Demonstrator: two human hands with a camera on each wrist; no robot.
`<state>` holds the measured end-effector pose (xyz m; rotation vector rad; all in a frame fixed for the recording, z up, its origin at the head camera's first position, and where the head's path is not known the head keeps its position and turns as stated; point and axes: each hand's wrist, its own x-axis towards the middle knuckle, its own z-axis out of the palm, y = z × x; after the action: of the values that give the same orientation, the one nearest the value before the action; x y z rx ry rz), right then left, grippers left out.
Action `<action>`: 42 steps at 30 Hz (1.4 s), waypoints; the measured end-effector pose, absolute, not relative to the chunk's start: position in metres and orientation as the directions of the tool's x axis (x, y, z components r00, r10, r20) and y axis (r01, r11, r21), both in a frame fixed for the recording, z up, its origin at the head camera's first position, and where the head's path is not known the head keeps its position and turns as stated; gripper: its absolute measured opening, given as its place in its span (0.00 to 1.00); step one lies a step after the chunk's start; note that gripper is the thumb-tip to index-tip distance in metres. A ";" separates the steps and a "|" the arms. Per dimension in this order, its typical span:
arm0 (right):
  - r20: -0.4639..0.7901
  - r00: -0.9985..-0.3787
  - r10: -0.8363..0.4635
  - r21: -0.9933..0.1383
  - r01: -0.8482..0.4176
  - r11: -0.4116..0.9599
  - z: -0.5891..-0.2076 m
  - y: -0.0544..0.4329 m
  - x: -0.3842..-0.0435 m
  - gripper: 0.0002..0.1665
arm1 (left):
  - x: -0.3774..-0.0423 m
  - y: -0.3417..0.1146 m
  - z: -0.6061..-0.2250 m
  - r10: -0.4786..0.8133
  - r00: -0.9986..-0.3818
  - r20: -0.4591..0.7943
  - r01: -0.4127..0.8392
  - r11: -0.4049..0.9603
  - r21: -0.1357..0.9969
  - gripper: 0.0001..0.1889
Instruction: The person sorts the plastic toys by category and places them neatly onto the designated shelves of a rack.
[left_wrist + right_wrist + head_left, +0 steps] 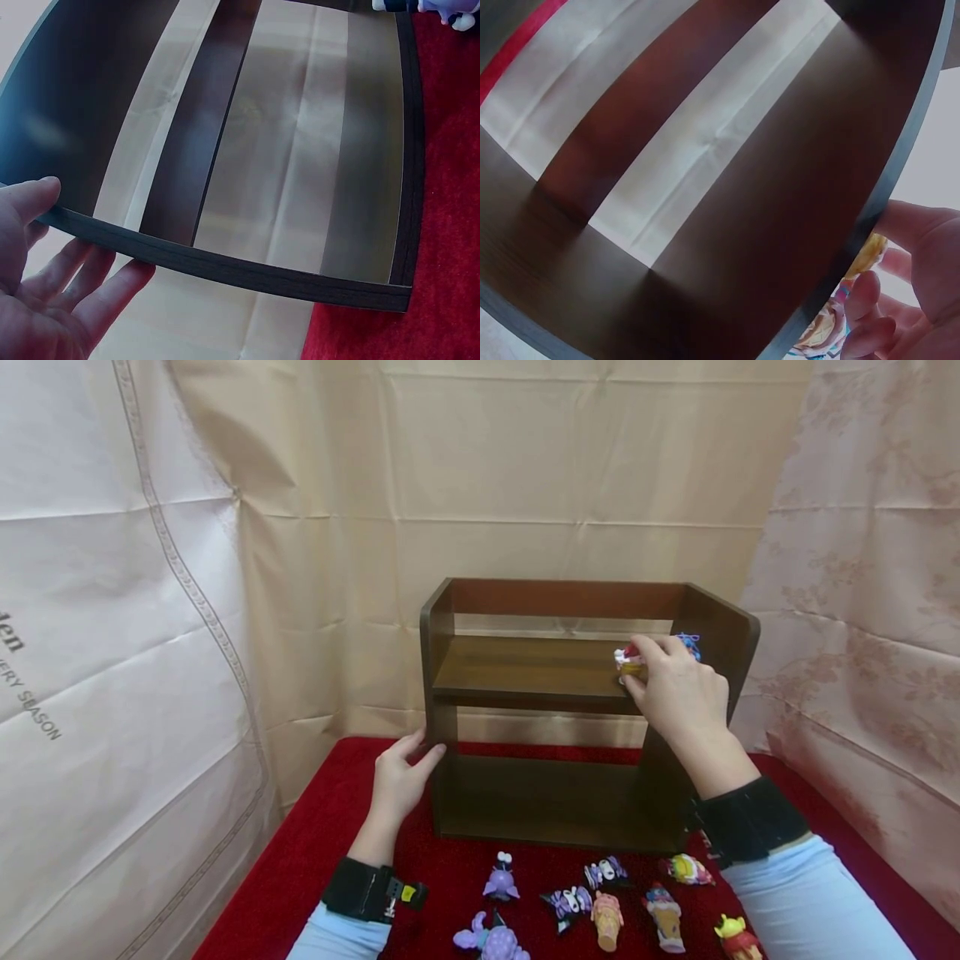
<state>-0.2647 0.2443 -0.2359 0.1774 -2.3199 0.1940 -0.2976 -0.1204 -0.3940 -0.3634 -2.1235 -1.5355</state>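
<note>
Shelf unit (566, 600): upr tier (532, 664) w/ toy fig. (632, 665) in R hand (684, 693)

I saw the shelf unit (525, 666) extend rightward from the left hand (399, 778) past the right hand (682, 693), a curtain (495, 460) beyond both, figurines (607, 920) on the cloth (300, 852) nearer than either.

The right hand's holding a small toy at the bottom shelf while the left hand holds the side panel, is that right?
Not the bottom shelf: the head view shows the right hand holding the small toy at the upper shelf. The rest is right.
</note>
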 end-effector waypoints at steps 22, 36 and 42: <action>0.779 -0.624 -0.063 -0.081 -0.200 0.976 -0.229 0.260 -0.241 0.33 | -0.300 -0.121 -0.395 -0.061 -0.845 0.532 0.484 0.337 0.808 0.23; 0.819 -0.571 -0.061 -0.110 -0.260 0.959 -0.237 0.272 -0.218 0.30 | -0.298 -0.121 -0.395 -0.060 -0.849 0.525 0.478 0.336 0.811 0.24; 0.810 -0.583 -0.070 -0.126 -0.289 0.949 -0.243 0.280 -0.207 0.30 | -0.299 -0.121 -0.396 -0.061 -0.848 0.527 0.478 0.344 0.808 0.24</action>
<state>-0.2069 0.2799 -0.2432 0.2525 -2.1833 0.3047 -0.2989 -0.1208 -0.3957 -0.3641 -2.1419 -1.5229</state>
